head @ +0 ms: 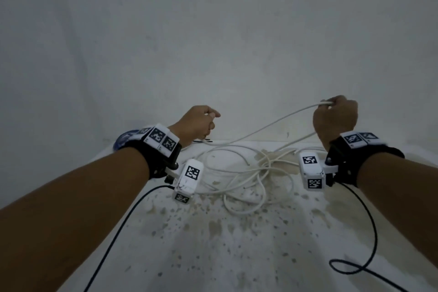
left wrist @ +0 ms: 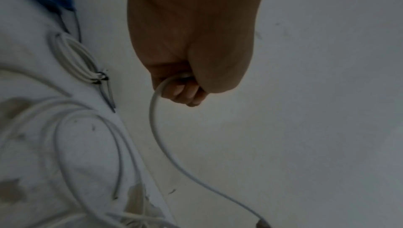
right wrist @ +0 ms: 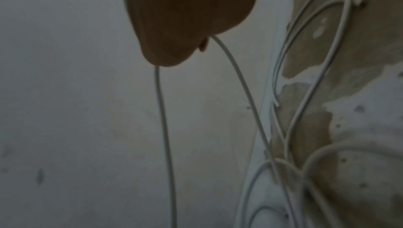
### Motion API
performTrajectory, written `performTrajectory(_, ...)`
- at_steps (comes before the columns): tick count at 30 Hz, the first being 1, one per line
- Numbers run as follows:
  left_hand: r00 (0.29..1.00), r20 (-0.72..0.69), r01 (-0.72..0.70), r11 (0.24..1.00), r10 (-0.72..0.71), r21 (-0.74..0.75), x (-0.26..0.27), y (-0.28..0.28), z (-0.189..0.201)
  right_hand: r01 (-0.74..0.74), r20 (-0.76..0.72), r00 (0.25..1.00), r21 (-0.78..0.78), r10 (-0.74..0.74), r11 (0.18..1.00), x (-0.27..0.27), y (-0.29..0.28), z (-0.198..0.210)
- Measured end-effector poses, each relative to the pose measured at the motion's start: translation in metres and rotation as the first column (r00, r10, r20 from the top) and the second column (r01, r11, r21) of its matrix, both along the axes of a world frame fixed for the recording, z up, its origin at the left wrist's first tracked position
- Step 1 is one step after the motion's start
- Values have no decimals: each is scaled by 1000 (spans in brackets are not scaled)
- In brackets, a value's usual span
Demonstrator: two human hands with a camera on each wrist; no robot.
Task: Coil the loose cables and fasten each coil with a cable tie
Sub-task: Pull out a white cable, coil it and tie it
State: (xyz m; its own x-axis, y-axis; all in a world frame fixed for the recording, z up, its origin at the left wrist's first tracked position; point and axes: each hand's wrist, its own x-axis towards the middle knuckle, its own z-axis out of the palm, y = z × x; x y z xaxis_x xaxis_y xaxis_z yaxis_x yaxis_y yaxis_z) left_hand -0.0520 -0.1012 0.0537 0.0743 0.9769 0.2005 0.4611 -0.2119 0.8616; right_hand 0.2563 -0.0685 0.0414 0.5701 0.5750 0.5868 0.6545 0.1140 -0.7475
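A pale wall (head: 213,42) fills the background behind a white desk (head: 213,244) with a stained, flaking top. On the desk lies a loose tangle of white cables (head: 244,180). One white cable (head: 272,123) rises from the tangle, raised above the desk's far edge. The right hand (head: 335,116) has its grip clenched around a bend of this cable. The left hand (head: 198,123), also raised, has its grip clenched around a white cable. At the desk's far left lies a finished white coil (left wrist: 74,57), bound with a black cable tie (left wrist: 101,77).
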Motion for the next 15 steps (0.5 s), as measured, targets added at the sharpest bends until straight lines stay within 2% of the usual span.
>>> performTrajectory(2,995,12,-95,990,96,-106,0,5,-22,-84,172,973,-351,153,933,3,-5,-12)
performTrajectory(4,981,11,-186,954,194,-235,-7,7,-41,-111,221,931,-590,292,800,-2,-10,-25)
performTrajectory(5,974,-115,-216,946,193,-240,-13,9,-51,-117,212,919,-658,332,743,-5,-13,-30)
performTrajectory(6,933,-318,-256,930,167,-263,-21,10,-60,-111,216,909,-700,357,705,-8,-12,-36)
performTrajectory(7,843,-522,-301,918,129,-259,-27,10,-65,-94,231,897,-733,377,674,-12,-13,-39)
performTrajectory(8,745,-653,-339,919,132,-200,-30,11,-73,-92,239,882,-759,407,644,-14,-13,-43)
performTrajectory(9,688,-717,-381,896,110,-228,-36,10,-81,-97,237,867,-784,439,613,-17,-14,-46)
performTrajectory(11,656,-748,-468,834,105,-293,-48,18,-102,-93,239,835,-827,496,555,-22,-14,-48)
performTrajectory(12,590,-803,-484,830,77,-277,-54,26,-115,-68,258,817,-845,517,530,-24,-14,-49)
performTrajectory(13,532,-847,-412,877,13,-246,-73,70,-146,-31,286,800,-859,528,511,-27,-15,-48)
performTrajectory(14,597,-802,-421,848,-9,-323,-86,127,-176,2,313,788,-863,530,506,-28,-14,-48)
performTrajectory(15,618,-785,-396,854,-24,-337,-95,157,-190,23,335,780,-859,528,511,-28,-13,-48)
